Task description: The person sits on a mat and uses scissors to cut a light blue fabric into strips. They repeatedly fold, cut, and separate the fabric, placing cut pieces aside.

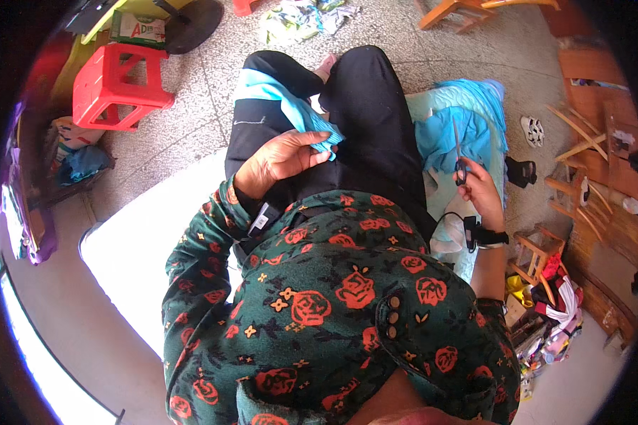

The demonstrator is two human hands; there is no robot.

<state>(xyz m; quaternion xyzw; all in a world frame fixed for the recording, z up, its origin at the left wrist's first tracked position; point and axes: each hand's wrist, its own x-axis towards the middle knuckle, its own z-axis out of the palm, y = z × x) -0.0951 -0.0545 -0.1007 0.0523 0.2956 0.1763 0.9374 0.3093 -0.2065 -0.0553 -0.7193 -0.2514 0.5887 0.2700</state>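
My left hand (284, 155) pinches the end of a light blue ribbed fabric strip (307, 112) between thumb and fingers. The strip runs from there across my left thigh, over black trousers (369, 117). On the right, my right hand (481, 188) grips a pair of scissors (459, 154) by their dark handles, the blades pointing away from me. Beneath and beyond the scissors lies crumpled blue cloth (438, 133) on a pale quilted pad (422, 101). The scissors are apart from the strip in my left hand.
A red plastic stool (119, 90) stands on the speckled floor at left, near a green and white carton (138, 29). Light-coloured cloth (297, 21) lies ahead. Wooden stools (537, 249) and a patterned shoe (532, 131) are at right. A bright white surface (154, 223) extends on my left.
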